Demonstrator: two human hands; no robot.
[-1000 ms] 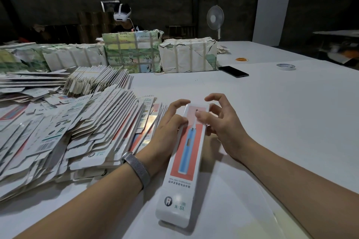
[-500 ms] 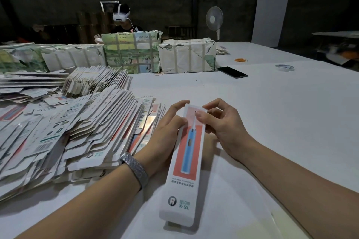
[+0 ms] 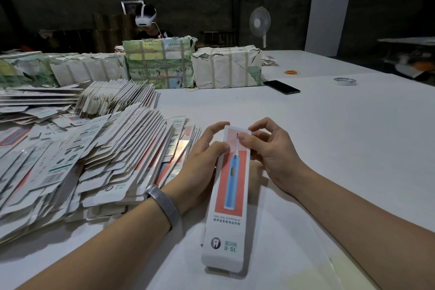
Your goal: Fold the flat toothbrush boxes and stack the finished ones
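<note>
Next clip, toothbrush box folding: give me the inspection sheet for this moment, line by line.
Surface: white table, wide and bare to the right.
Job's things: toothbrush box lying lengthwise between the hands; pile of flat boxes at left.
Clutter: phone, tape roll, orange rubber bands, wrapped bundles along the far edge.
Grippers: left hand grips the box's left edge; right hand pinches its far end.
Cables: nothing seen on the table.
Surroundings: standing fan, person wearing a headset behind the bundles, dark wall.
</note>
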